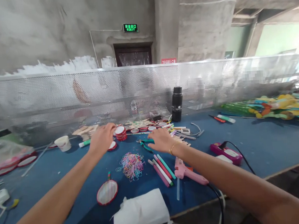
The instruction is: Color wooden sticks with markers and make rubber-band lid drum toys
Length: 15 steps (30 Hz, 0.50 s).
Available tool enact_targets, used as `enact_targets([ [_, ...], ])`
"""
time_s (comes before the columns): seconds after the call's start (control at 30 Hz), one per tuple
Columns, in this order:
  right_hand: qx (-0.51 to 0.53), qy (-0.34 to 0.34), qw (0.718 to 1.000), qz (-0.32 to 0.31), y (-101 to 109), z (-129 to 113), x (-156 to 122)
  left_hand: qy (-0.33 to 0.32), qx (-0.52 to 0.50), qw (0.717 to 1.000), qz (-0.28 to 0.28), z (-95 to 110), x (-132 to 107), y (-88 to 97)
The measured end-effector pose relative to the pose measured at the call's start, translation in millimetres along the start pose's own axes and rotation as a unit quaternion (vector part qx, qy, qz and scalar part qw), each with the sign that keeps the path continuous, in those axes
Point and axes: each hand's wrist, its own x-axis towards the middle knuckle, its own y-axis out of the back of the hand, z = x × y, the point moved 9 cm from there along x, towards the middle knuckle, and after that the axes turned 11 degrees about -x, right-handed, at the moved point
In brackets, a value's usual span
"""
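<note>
My left hand [102, 138] reaches in beside a stack of small white discs with red rims [121, 133]. Its fingers are loosely bent, and I see nothing held in them; whether the fingertips touch the stack is unclear. Another red-rimmed disc [112, 146] lies just below that hand. Over by the teal-handled pliers [145, 147], my right hand [162, 140] hovers low with its fingers apart and nothing in them. Nearer to me lie a pile of coloured rubber bands [131, 165], several marker pens [163, 169] and a round red-rimmed paddle with a short handle [107, 192].
A pink glue gun [189, 172] lies under my right forearm, its cord running off the front edge. A white roll [142, 212] sits close to me. A black bottle [177, 104] stands before the perforated metal screen [105, 91]. A white cup [63, 143] is at left, a purple power strip [226, 153] right.
</note>
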Motion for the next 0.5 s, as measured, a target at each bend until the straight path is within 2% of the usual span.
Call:
enact_targets([
  [0.13, -0.02, -0.009, 0.996, -0.091, -43, -11, 40, 0.05, -0.03, 0.993, 0.103, -16, -25, 72.2],
  [0.2, -0.02, -0.014, 0.991, -0.129, -62, -16, 48, 0.069, -0.055, 0.987, 0.137, -23, -46, 96.7],
  [0.23, -0.019, -0.017, 0.989, -0.144, -69, -17, 50, 0.081, -0.118, 0.976, 0.163, -27, -58, 107.0],
  [0.3, -0.014, -0.023, 0.986, -0.162, -80, -19, 52, 0.098, -0.216, 0.955, 0.176, -31, -83, 116.9],
  [0.37, -0.006, -0.028, 0.986, -0.167, -85, -18, 53, 0.122, -0.26, 0.94, 0.183, -31, -108, 121.8],
  [0.5, 0.027, -0.028, 0.987, -0.155, -79, -15, 58, 0.158, -0.309, 0.928, 0.137, -18, -145, 113.9],
])
